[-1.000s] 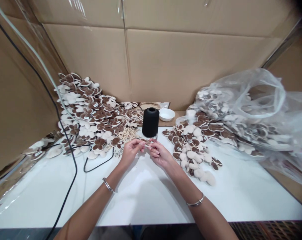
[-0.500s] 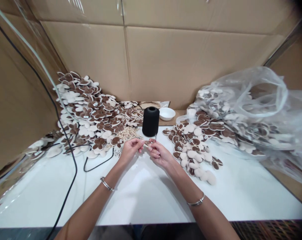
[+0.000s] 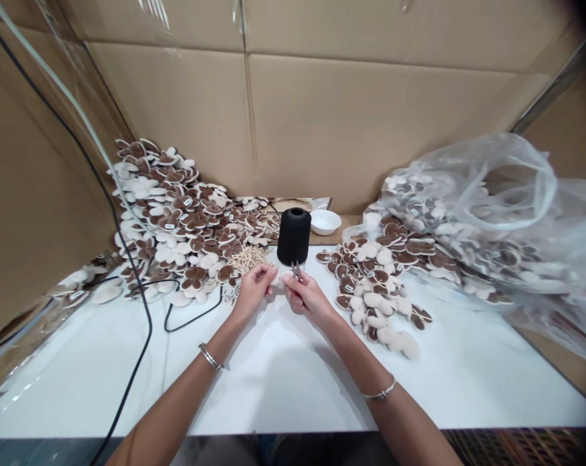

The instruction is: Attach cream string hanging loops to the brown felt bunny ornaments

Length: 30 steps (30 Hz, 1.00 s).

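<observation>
My left hand (image 3: 254,289) pinches a small plush flower piece (image 3: 280,278) between thumb and fingers, its pale side showing. Closed around small metal snips (image 3: 296,268), my right hand (image 3: 311,299) also touches the right edge of that flower piece. The snips' blades point up and away, slightly apart. Just beyond both hands a black thread cone (image 3: 293,238) stands upright. Beside my left hand lies a heap of short cream cords (image 3: 248,257). Some of my right fingers are hidden.
A large pile of brown and white plush flowers (image 3: 176,213) rises at the left. More flowers tied with cord (image 3: 370,285) lie at the right, near a clear plastic bag (image 3: 506,194). A white bowl (image 3: 326,222) stands behind the cone. Black cable (image 3: 147,336) crosses the left side.
The flower piece between my hands has turned from its brown side to its pale side. The snips' blades now show more plainly and stand apart.
</observation>
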Each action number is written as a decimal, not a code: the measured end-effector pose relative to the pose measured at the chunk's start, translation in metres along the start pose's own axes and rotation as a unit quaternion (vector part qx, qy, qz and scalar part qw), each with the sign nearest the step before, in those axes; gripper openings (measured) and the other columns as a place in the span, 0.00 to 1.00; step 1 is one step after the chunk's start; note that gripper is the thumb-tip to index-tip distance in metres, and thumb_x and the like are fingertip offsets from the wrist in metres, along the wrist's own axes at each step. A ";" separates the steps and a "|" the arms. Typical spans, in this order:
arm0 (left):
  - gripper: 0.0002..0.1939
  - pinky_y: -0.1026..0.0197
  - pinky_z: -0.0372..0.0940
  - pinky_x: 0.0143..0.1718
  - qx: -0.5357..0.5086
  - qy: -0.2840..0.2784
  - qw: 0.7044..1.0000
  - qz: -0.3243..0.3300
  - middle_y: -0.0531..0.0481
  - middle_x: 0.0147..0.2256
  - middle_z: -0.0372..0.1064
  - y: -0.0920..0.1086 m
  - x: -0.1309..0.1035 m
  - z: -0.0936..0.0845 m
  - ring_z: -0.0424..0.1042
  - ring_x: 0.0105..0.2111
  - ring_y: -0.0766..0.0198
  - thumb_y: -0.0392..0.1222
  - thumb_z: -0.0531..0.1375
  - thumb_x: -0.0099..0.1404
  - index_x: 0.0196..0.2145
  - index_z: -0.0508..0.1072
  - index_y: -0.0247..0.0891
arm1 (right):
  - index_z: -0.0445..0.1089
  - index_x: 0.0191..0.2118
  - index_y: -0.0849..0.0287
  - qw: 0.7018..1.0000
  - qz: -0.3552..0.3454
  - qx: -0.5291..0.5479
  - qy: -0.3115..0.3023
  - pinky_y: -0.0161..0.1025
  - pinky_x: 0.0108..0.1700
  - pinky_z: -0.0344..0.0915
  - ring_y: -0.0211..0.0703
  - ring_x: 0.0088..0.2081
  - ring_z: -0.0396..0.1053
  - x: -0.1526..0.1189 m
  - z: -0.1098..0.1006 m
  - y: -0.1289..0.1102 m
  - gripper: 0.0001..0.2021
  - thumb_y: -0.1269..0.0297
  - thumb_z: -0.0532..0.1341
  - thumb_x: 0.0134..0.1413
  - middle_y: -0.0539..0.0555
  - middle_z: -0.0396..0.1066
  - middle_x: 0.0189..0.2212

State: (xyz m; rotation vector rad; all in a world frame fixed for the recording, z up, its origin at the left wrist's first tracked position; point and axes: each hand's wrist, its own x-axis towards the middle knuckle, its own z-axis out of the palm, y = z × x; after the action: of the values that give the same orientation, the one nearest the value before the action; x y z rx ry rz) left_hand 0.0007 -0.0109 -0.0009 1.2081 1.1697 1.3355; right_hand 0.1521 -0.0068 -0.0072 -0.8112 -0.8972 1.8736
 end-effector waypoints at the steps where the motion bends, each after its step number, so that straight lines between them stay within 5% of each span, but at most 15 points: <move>1: 0.17 0.69 0.54 0.18 -0.002 0.001 1.000 -0.004 0.59 0.16 0.59 0.000 0.000 0.000 0.57 0.16 0.73 0.54 0.64 0.59 0.28 0.69 0.36 | 0.62 0.32 0.57 1.000 -0.005 -0.020 0.008 0.26 0.13 0.39 0.26 0.13 0.47 0.000 0.000 0.001 0.17 0.56 0.69 0.47 0.42 0.62 0.17; 4: 0.18 0.70 0.51 0.15 -0.023 -0.008 1.000 -0.018 0.60 0.15 0.57 -0.003 0.000 -0.001 0.54 0.13 0.74 0.56 0.62 0.59 0.28 0.67 0.37 | 0.58 0.24 0.59 1.000 0.023 -0.018 0.008 0.27 0.13 0.38 0.25 0.12 0.45 0.000 -0.001 0.004 0.20 0.54 0.69 0.46 0.41 0.57 0.14; 9: 0.17 0.69 0.52 0.16 -0.055 -0.022 0.998 -0.004 0.59 0.19 0.61 -0.003 0.000 -0.001 0.58 0.15 0.72 0.55 0.61 0.61 0.38 0.67 0.39 | 0.59 0.25 0.60 0.982 0.115 0.147 -0.025 0.25 0.13 0.39 0.25 0.13 0.41 0.007 -0.007 0.005 0.16 0.62 0.67 0.51 0.39 0.52 0.13; 12: 0.14 0.66 0.63 0.28 0.027 -0.054 0.995 0.075 0.50 0.31 0.68 0.002 0.000 -0.002 0.69 0.28 0.67 0.51 0.59 0.64 0.41 0.72 0.39 | 0.58 0.26 0.60 0.956 0.170 0.239 -0.029 0.24 0.12 0.38 0.26 0.12 0.41 0.009 -0.010 0.001 0.13 0.65 0.58 0.61 0.39 0.49 0.12; 15: 0.10 0.61 0.63 0.44 0.130 -0.088 0.974 0.163 0.45 0.44 0.67 0.005 0.001 -0.006 0.68 0.47 0.59 0.46 0.62 0.63 0.40 0.76 0.40 | 0.58 0.25 0.60 0.939 0.203 0.276 -0.031 0.23 0.12 0.39 0.26 0.11 0.41 0.008 -0.011 -0.003 0.15 0.66 0.50 0.66 0.39 0.46 0.10; 19: 0.07 0.60 0.63 0.44 0.127 -0.074 0.973 0.176 0.46 0.40 0.70 0.000 0.004 -0.010 0.69 0.44 0.59 0.44 0.62 0.63 0.36 0.75 0.39 | 0.58 0.25 0.60 0.952 0.226 0.198 -0.053 0.24 0.11 0.38 0.26 0.11 0.39 0.005 -0.009 -0.003 0.16 0.64 0.50 0.65 0.39 0.45 0.09; 23: 0.09 0.61 0.63 0.38 0.095 -0.041 0.987 0.121 0.49 0.32 0.72 -0.007 0.005 -0.010 0.70 0.34 0.62 0.47 0.62 0.62 0.35 0.73 0.38 | 0.58 0.25 0.58 0.995 0.089 0.036 0.034 0.26 0.11 0.36 0.27 0.11 0.40 0.001 -0.002 -0.002 0.18 0.51 0.61 0.56 0.39 0.50 0.09; 30: 0.11 0.66 0.60 0.31 0.036 -0.036 0.994 0.100 0.53 0.27 0.67 -0.005 0.002 -0.008 0.66 0.28 0.67 0.48 0.62 0.62 0.31 0.73 0.36 | 0.66 0.34 0.60 0.986 -0.091 -0.123 0.067 0.30 0.13 0.40 0.27 0.11 0.45 -0.002 0.005 -0.003 0.19 0.50 0.68 0.44 0.40 0.56 0.11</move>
State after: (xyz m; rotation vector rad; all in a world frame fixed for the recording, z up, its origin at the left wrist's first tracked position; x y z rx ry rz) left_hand -0.0070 -0.0086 -0.0057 1.4452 1.0759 1.3931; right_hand 0.1500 -0.0087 -0.0013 -0.9584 -1.0931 1.5497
